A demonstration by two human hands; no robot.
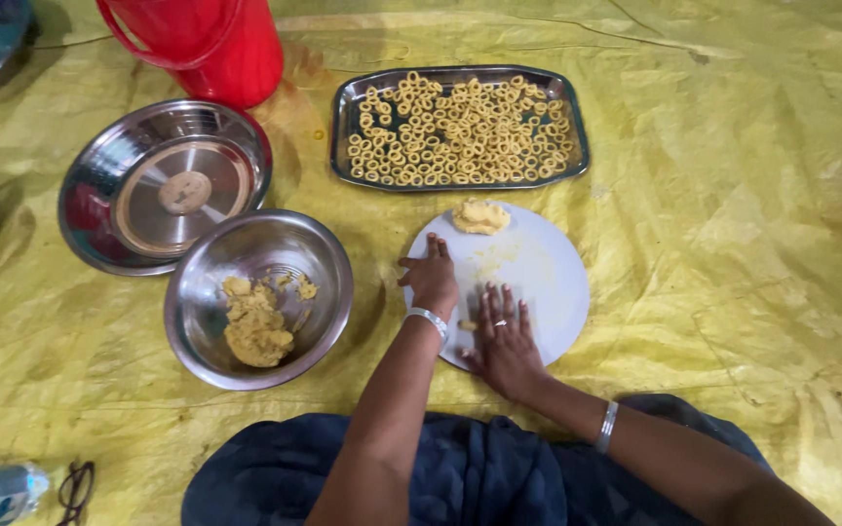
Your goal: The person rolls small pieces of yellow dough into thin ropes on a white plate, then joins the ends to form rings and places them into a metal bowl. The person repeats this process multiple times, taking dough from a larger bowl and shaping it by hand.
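I see the right hand (502, 336) flat, fingers spread, pressing on the round white board (548, 282); no grip is closed on anything. The left hand (431, 278) rests loosely curled on the board's left edge, holding nothing. A pale yellow dough lump (480, 216) sits at the board's far edge. Beyond it, a steel tray (343, 127) holds small dough rings (460, 127). Left of the board, a steel bowl (324, 258) contains dough scraps. All lie on a yellow sheet (733, 244) on the floor.
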